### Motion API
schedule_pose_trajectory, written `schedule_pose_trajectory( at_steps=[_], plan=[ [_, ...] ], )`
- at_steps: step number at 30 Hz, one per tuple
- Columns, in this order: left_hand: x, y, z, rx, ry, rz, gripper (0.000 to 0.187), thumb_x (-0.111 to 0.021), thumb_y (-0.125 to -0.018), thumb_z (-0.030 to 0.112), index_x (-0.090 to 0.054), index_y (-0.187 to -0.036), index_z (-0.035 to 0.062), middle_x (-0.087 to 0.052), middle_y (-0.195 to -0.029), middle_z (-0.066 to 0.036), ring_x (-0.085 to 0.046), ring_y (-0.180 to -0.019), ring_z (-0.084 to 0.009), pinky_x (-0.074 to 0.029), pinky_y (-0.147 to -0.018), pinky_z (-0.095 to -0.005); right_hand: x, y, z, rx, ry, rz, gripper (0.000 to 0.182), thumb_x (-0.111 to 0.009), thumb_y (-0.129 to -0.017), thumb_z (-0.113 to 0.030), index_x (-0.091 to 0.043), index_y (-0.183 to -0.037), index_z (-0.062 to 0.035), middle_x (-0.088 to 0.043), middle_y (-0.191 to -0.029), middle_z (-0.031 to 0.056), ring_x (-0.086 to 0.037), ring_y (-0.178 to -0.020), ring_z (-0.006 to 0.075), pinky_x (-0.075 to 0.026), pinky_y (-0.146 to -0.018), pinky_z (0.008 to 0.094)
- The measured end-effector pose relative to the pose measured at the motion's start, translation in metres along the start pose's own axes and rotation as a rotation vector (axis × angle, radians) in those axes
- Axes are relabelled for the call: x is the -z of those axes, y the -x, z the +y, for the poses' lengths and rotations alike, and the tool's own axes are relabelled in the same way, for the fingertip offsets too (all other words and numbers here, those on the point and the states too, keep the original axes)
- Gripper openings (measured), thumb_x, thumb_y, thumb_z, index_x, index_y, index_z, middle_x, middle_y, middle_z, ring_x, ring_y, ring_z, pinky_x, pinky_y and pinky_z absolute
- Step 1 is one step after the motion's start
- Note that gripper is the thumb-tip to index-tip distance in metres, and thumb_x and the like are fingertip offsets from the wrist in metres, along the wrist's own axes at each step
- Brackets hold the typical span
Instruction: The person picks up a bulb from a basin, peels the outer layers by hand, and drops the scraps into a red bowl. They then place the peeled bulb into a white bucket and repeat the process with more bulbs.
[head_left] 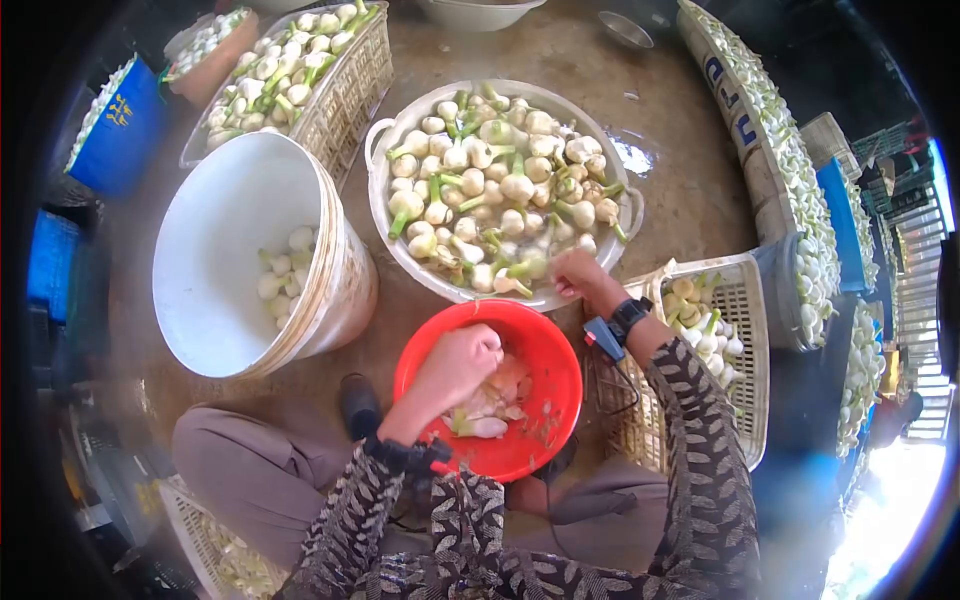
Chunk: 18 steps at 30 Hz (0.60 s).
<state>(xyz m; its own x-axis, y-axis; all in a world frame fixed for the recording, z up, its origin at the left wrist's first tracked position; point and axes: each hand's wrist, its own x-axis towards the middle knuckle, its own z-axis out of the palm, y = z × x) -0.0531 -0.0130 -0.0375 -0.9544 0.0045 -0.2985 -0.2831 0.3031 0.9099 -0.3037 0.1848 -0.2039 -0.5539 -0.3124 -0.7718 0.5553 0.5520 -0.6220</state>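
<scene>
My left hand (466,358) is closed in a fist over the red basin (563,400); what its fingers may hold is hidden. Beneath it in that basin lie loose peelings (512,385) and a pale trimmed piece (478,427). At the near right rim of the large white basin (385,215), my right hand (580,274) is also closed, and I cannot see what is in its fingers. White garlic bulbs (517,187) with short green stems fill this basin, sitting in water.
A tall white bucket (215,250) with a few bulbs inside stands at the left. Crates of garlic stand at the back left (350,95) and by my right forearm (752,350). Long sacks (745,130) topped with bulbs line the right side. A metal bowl (626,30) lies behind.
</scene>
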Motion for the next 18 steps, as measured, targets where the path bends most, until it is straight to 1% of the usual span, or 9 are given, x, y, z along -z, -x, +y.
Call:
schedule_pose_trajectory(
  at_steps=[3,5,7,8,10,12,14,16,18],
  plan=[
    [-0.003,0.001,-0.002,0.054,-0.030,-0.021,0.019,-0.061,-0.079,0.019,-0.061,-0.086,0.0010,-0.061,-0.068,-0.015,-0.058,-0.056,-0.0204,-0.047,-0.054,-0.0311,0.013,0.075,-0.028,0.345,0.137,0.146,0.021,-0.054,-0.077,-0.009,-0.064,-0.094,-0.0006,-0.061,-0.063,0.0071,-0.058,-0.049,0.0144,-0.048,-0.043,0.0274],
    [-0.011,-0.001,-0.024,-0.450,-0.566,-0.016,0.020,-0.059,-0.078,0.018,-0.060,-0.091,0.0022,-0.061,-0.070,-0.017,-0.059,-0.059,-0.0292,-0.049,-0.056,-0.0379,0.005,0.081,-0.032,0.451,0.433,0.237,0.024,-0.055,-0.076,-0.009,-0.064,-0.097,-0.0025,-0.063,-0.069,0.0089,-0.061,-0.056,0.0174,-0.050,-0.049,0.0297],
    [-0.011,0.026,0.011,-0.331,-0.575,-0.006,0.023,-0.059,-0.077,0.021,-0.058,-0.091,0.0021,-0.061,-0.071,-0.018,-0.060,-0.064,-0.0328,-0.048,-0.060,-0.0425,-0.014,0.071,-0.039,0.724,0.980,0.398,0.041,-0.057,-0.071,-0.007,-0.060,-0.112,-0.0093,-0.066,-0.092,0.0133,-0.064,-0.084,0.0284,-0.052,-0.073,0.0368],
    [-0.013,0.039,0.024,-0.199,-0.564,-0.015,0.026,-0.058,-0.077,0.024,-0.056,-0.091,0.0020,-0.062,-0.073,-0.019,-0.061,-0.069,-0.0365,-0.047,-0.064,-0.0471,-0.030,0.085,-0.053,0.715,1.094,0.295,0.050,-0.058,-0.070,-0.009,-0.053,-0.120,-0.0088,-0.061,-0.107,0.0167,-0.059,-0.096,0.0350,-0.047,-0.085,0.0401],
    [-0.014,0.051,0.027,-0.156,-0.522,-0.085,0.027,-0.053,-0.078,0.014,-0.055,-0.103,0.0043,-0.061,-0.078,-0.019,-0.060,-0.078,-0.0358,-0.047,-0.065,-0.0467,-0.034,0.028,-0.032,1.116,1.091,0.260,0.048,-0.055,-0.069,-0.010,-0.054,-0.118,-0.0095,-0.061,-0.104,0.0192,-0.059,-0.094,0.0359,-0.047,-0.082,0.0425],
    [-0.005,0.065,0.036,-0.316,-0.552,-0.088,0.028,-0.054,-0.080,0.017,-0.055,-0.104,0.0030,-0.062,-0.084,-0.016,-0.060,-0.079,-0.0326,-0.047,-0.069,-0.0431,-0.042,0.011,-0.035,0.933,1.188,0.070,0.042,-0.052,-0.074,-0.010,-0.054,-0.116,-0.0054,-0.062,-0.101,0.0190,-0.059,-0.093,0.0363,-0.047,-0.083,0.0414],
    [0.000,0.064,0.027,-0.184,-0.471,-0.113,0.029,-0.056,-0.080,0.017,-0.056,-0.105,0.0022,-0.062,-0.083,-0.015,-0.061,-0.078,-0.0303,-0.048,-0.068,-0.0402,-0.044,-0.009,-0.038,0.789,1.216,0.053,0.034,-0.051,-0.079,-0.013,-0.055,-0.110,-0.0015,-0.063,-0.097,0.0176,-0.060,-0.089,0.0336,-0.048,-0.080,0.0392],
    [0.006,0.055,0.020,-0.169,-0.401,-0.069,0.027,-0.059,-0.078,0.019,-0.057,-0.099,0.0024,-0.062,-0.081,-0.017,-0.061,-0.076,-0.0328,-0.048,-0.067,-0.0418,-0.028,-0.013,-0.040,0.406,1.300,-0.188,0.041,-0.059,-0.072,-0.022,-0.058,-0.108,-0.0019,-0.062,-0.100,0.0213,-0.060,-0.092,0.0366,-0.047,-0.079,0.0433],
    [0.006,0.042,0.015,-0.154,-0.314,-0.020,0.025,-0.062,-0.077,0.021,-0.058,-0.094,0.0026,-0.061,-0.079,-0.018,-0.060,-0.073,-0.0352,-0.048,-0.066,-0.0435,-0.022,-0.007,-0.045,0.416,1.215,-0.206,0.034,-0.060,-0.073,-0.024,-0.060,-0.100,-0.0025,-0.063,-0.093,0.0188,-0.060,-0.084,0.0322,-0.048,-0.074,0.0409]
  ],
)
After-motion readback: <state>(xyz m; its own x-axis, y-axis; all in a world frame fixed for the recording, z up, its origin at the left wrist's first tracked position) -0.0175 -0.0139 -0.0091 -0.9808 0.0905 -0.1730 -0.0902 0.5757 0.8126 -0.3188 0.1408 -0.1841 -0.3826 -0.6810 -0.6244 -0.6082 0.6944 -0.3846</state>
